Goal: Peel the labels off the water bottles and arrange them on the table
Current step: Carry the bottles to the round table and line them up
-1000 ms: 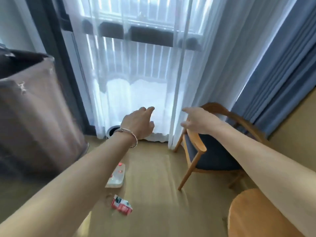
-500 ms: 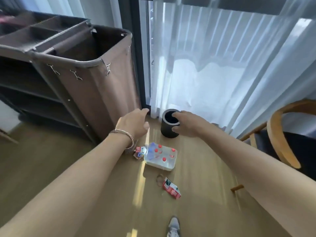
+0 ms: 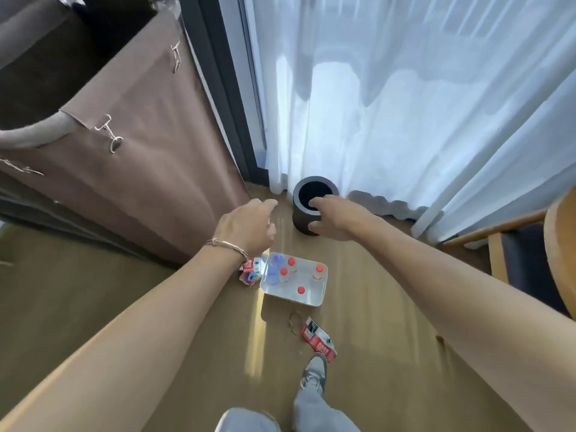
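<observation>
Both arms are reaching forward over the wooden floor (image 3: 374, 307). The left hand (image 3: 246, 226), with a silver bracelet (image 3: 229, 244) at the wrist, is hanging with its fingers loosely curled and is holding nothing. The right hand (image 3: 338, 219) is stretching out with relaxed fingers, also holding nothing. It is overlapping the black round bin (image 3: 300, 218) in the view, and whether it is touching the bin cannot be told.

The water bottles (image 3: 283, 272) are standing upright in a white tray (image 3: 290, 298) on the floor just below the hands, four showing red caps and one looking bluish. A crumpled red-and-white label (image 3: 249, 271) is lying against the tray's left side. A second label (image 3: 318, 338) is lying between the tray and a grey shoe (image 3: 313, 369). The print on both is too small to read.

A brown fabric laundry cart (image 3: 124, 151) is standing at the left, a sheer curtain (image 3: 405, 120) is hanging behind the bin, and a wooden chair (image 3: 559, 260) is showing at the right edge.
</observation>
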Action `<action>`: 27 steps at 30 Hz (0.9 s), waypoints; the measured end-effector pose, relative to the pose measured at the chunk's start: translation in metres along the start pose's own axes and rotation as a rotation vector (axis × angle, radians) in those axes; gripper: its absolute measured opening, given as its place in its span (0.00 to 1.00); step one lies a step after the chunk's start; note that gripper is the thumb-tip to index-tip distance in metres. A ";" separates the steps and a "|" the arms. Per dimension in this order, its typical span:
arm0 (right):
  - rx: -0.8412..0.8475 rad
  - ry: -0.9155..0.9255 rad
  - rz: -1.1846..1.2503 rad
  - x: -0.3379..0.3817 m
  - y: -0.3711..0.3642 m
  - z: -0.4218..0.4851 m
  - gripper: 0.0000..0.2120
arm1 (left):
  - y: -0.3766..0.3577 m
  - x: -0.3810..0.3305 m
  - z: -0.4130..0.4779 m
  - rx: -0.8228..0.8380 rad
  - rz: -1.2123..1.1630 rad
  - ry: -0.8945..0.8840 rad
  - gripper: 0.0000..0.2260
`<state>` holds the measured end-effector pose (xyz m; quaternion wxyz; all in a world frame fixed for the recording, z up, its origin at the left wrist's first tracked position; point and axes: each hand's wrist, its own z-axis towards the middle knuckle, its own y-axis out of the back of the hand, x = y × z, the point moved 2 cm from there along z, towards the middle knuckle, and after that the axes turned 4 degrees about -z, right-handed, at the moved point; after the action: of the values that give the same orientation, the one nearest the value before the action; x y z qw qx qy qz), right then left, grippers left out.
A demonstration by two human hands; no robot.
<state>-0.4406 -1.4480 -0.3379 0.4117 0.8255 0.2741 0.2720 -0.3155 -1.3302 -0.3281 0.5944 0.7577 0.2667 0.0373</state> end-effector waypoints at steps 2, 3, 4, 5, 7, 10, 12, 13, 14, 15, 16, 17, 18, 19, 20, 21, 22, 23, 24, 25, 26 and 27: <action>0.016 -0.018 0.022 -0.012 -0.003 0.024 0.21 | -0.015 0.007 0.026 0.048 0.014 -0.009 0.20; 0.023 -0.029 0.038 -0.018 -0.006 0.036 0.21 | -0.022 0.011 0.041 0.065 0.012 -0.013 0.20; 0.034 -0.038 0.059 -0.023 -0.011 0.048 0.20 | -0.029 0.017 0.056 0.079 0.004 -0.013 0.20; 0.044 -0.049 0.082 -0.027 -0.017 0.060 0.20 | -0.036 0.023 0.070 0.090 -0.001 -0.015 0.19; 0.073 -0.080 0.115 -0.032 -0.035 0.082 0.20 | -0.055 0.034 0.098 0.128 0.004 -0.021 0.19; 0.127 -0.137 0.148 -0.042 -0.073 0.119 0.23 | -0.092 0.053 0.145 0.213 0.025 -0.034 0.19; 0.172 -0.186 0.183 -0.047 -0.105 0.149 0.24 | -0.122 0.069 0.177 0.262 0.025 -0.046 0.20; 0.194 -0.211 0.206 -0.049 -0.122 0.166 0.24 | -0.139 0.079 0.191 0.283 0.026 -0.051 0.21; 0.214 -0.229 0.225 -0.050 -0.140 0.184 0.23 | -0.156 0.090 0.205 0.303 0.030 -0.055 0.21; 0.236 -0.242 0.237 -0.050 -0.158 0.202 0.23 | -0.173 0.102 0.217 0.323 0.038 -0.058 0.21; 0.256 -0.250 0.245 -0.050 -0.176 0.221 0.22 | -0.189 0.115 0.227 0.343 0.046 -0.058 0.21; 0.273 -0.256 0.256 -0.049 -0.196 0.240 0.21 | -0.207 0.128 0.237 0.362 0.054 -0.054 0.20; 0.287 -0.261 0.274 -0.048 -0.216 0.258 0.21 | -0.224 0.141 0.246 0.377 0.059 -0.051 0.19; 0.303 -0.261 0.293 -0.047 -0.236 0.275 0.21 | -0.242 0.154 0.255 0.388 0.062 -0.046 0.18; 0.320 -0.251 0.308 -0.045 -0.257 0.290 0.21 | -0.259 0.166 0.262 0.393 0.063 -0.038 0.17; 0.345 -0.238 0.317 -0.042 -0.279 0.303 0.21 | -0.275 0.177 0.268 0.396 0.067 -0.026 0.17; 0.368 -0.228 0.323 -0.039 -0.299 0.314 0.20 | -0.291 0.187 0.273 0.400 0.074 -0.016 0.18; 0.388 -0.225 0.324 -0.038 -0.320 0.324 0.20 | -0.307 0.196 0.278 0.410 0.083 -0.012 0.19; 0.402 -0.225 0.323 -0.036 -0.338 0.333 0.20 | -0.323 0.203 0.282 0.426 0.094 -0.017 0.19; 0.415 -0.227 0.324 -0.035 -0.357 0.341 0.20 | -0.340 0.209 0.286 0.445 0.107 -0.027 0.19; 0.426 -0.225 0.331 -0.034 -0.375 0.350 0.21 | -0.356 0.215 0.290 0.460 0.116 -0.040 0.19; 0.438 -0.221 0.339 -0.033 -0.392 0.357 0.21 | -0.370 0.219 0.294 0.468 0.119 -0.051 0.19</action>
<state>-0.3123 -1.4600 -0.8534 0.1999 0.9532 0.1382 0.1799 -0.1513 -1.4354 -0.8115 0.4058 0.8900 0.2077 -0.0098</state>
